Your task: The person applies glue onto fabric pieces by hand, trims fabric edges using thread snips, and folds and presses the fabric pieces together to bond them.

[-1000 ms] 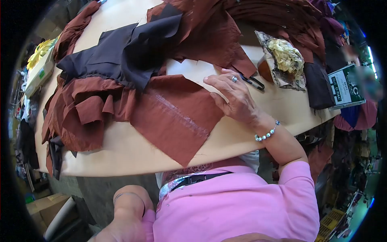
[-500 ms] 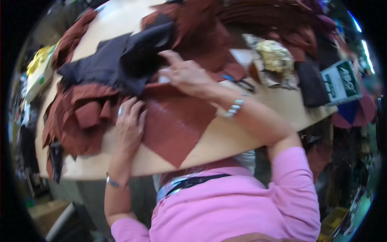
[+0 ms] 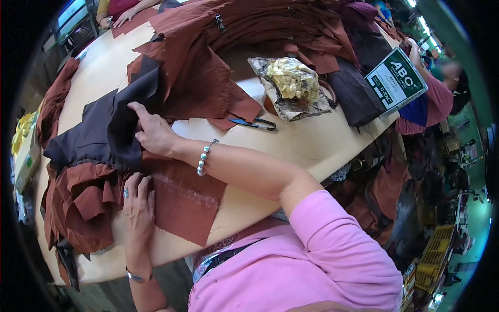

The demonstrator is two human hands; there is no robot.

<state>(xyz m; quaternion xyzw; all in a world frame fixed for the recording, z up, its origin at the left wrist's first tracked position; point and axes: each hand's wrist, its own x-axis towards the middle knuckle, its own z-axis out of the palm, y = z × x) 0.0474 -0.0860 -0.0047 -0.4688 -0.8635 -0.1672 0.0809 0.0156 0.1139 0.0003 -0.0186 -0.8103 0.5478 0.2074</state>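
Observation:
My left hand (image 3: 139, 205) lies on the left edge of a flat rust-brown cloth piece (image 3: 182, 210), its fingers together and nearly straight, with a ring on one. Above it my right hand (image 3: 156, 132) is at the dark cloth (image 3: 91, 130), the index finger stretched out against a raised fold and the other fingers curled. Whether the right hand pinches the cloth is hidden. Crumpled rust-brown cloth (image 3: 80, 205) lies below the dark cloth, left of my left hand. Blue and black thread snips (image 3: 254, 124) rest to the right of my right hand.
Stacked rust-brown cloth (image 3: 249, 23) spans the far side. A crumpled yellowish bundle (image 3: 293, 80) and a green and white ABC box (image 3: 396, 82) stand at the right. One person's hands (image 3: 125, 18) are at the far left; another person (image 3: 439, 101) is beyond the box.
My left hand has come up onto the table and the cloth. My right hand has moved left from beside the snips to the dark cloth. The view has turned towards the right.

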